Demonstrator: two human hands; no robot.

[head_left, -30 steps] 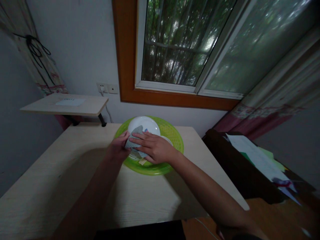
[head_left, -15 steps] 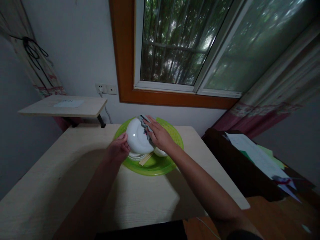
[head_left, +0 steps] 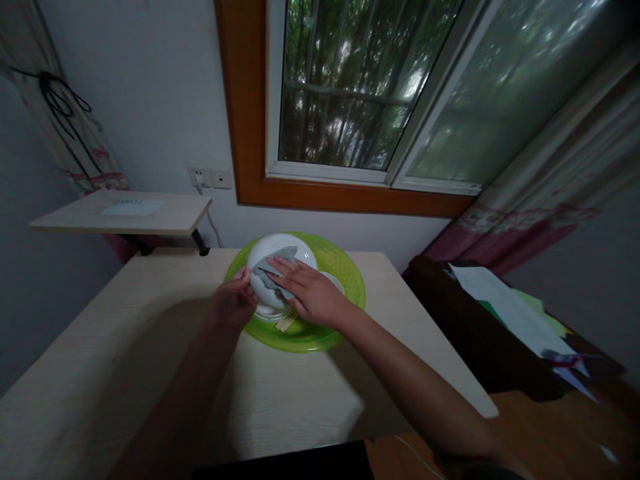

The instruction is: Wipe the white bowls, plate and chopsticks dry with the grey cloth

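Observation:
A white plate (head_left: 306, 251) is held tilted above a green plastic basin (head_left: 313, 345). My left hand (head_left: 234, 299) grips its left edge, thumb on top. My right hand (head_left: 311, 292) presses a grey cloth (head_left: 285, 255) onto the plate's face, with the fingers lying over the cloth. Below the plate, more white dishes (head_left: 269, 315) rest in the basin, mostly hidden. Light wooden chopsticks (head_left: 287, 321) lie beside them. Part of another white dish (head_left: 334, 281) shows behind my right hand.
The basin stands on a pale wooden table (head_left: 165, 320). A small raised shelf (head_left: 175, 213) with a paper label is at the left. Right of the table, papers (head_left: 505, 307) lie on a dark brown surface. A window (head_left: 360, 100) and wall sockets (head_left: 210, 178) are behind.
My right hand has moved the grey cloth from the plate's upper right edge down and left across its face. My left hand keeps its hold on the plate.

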